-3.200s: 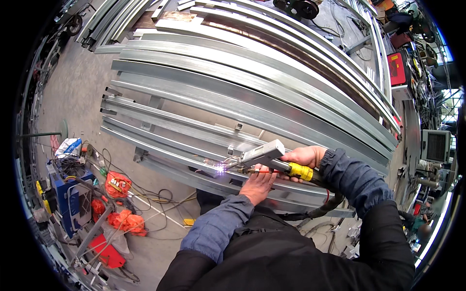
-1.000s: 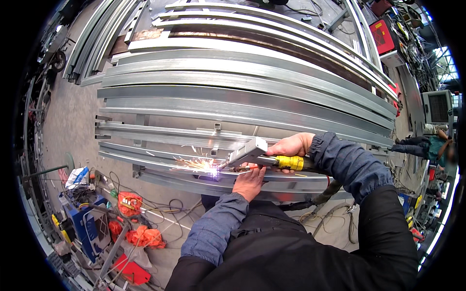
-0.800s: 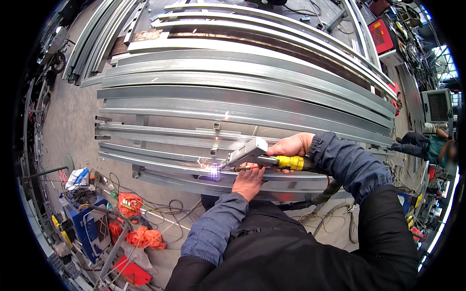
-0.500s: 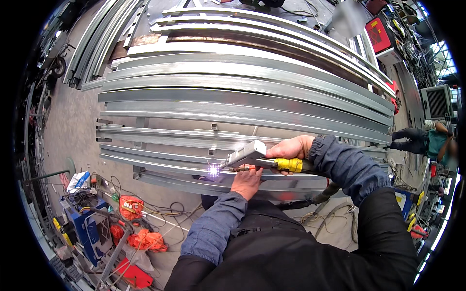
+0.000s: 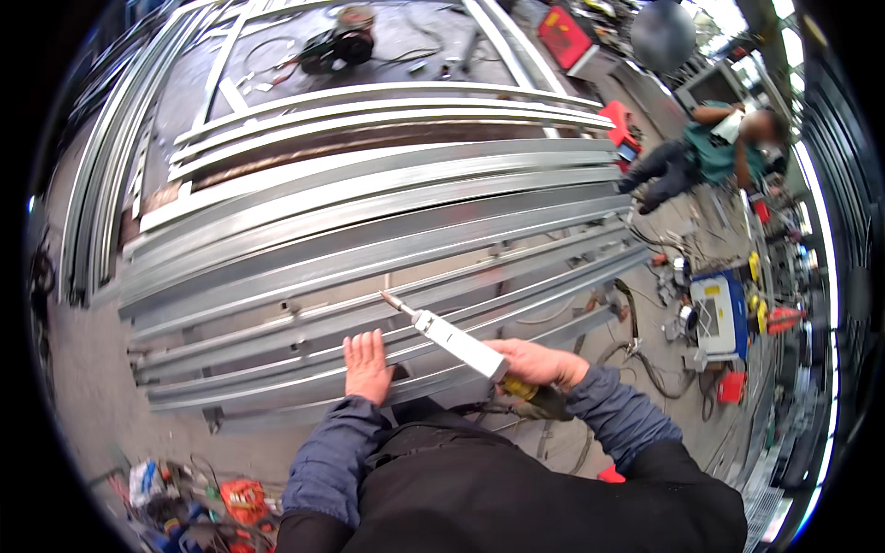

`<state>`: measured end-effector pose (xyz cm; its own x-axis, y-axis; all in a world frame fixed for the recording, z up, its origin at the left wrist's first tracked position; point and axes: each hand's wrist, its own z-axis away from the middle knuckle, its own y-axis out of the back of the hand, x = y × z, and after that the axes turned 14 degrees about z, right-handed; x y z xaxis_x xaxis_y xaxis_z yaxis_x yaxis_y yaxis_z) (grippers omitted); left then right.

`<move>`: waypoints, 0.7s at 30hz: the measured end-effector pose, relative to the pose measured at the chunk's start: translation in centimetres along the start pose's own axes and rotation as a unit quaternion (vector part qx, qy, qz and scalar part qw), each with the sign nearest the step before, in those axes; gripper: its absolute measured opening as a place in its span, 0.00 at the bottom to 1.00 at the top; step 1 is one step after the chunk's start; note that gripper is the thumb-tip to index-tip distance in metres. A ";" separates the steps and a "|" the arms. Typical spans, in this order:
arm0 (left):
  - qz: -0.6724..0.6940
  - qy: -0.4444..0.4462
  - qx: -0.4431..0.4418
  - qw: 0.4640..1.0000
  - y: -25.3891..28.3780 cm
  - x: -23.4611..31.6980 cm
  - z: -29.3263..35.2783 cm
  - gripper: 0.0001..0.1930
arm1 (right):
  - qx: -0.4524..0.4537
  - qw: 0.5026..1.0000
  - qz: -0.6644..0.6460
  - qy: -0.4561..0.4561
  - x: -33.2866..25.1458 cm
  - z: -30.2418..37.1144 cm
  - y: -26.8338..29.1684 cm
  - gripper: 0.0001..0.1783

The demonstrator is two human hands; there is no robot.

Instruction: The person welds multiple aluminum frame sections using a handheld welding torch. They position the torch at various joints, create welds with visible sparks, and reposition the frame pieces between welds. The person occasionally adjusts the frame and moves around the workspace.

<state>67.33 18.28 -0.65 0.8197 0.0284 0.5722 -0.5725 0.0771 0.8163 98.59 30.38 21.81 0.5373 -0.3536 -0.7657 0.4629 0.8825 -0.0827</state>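
My right hand [image 5: 536,361] is closed around the handle of a handheld laser welding gun [image 5: 458,344], with a white box-shaped body and a copper-coloured nozzle. The nozzle points up and left above the galvanised steel profiles [image 5: 433,304], and no spark shows at its tip. Yellow wrapping is visible by the grip, and a dark hose trails below it. My left hand [image 5: 368,367] rests with fingers stretched out on the near steel rails, left of the gun, holding nothing.
More long profiles [image 5: 369,207] lie across the frame beyond my hands. A person in green [image 5: 710,152] is at the far right. A blue-and-white machine [image 5: 719,315] stands right, amid cables. Orange bags [image 5: 243,499] lie at lower left, and a red machine [image 5: 565,39] stands at the back.
The bright weld spark has gone out. The gun has lifted off the steel, its nozzle swinging up and left. My left hand has left the gun and opened on the rails. The view has turned right.
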 end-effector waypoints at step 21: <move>-0.029 -0.081 -0.034 0.996 0.3 -0.1 0.8 0.51 | 0.197 0.780 0.295 -0.516 17.9 31.7 -20.2 0.41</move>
<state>67.11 17.53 -0.42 0.8335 -0.1391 0.5347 -0.5179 0.1404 0.8438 121.19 -3.55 30.00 0.9259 -0.1620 0.3412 -0.0087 0.8939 0.4482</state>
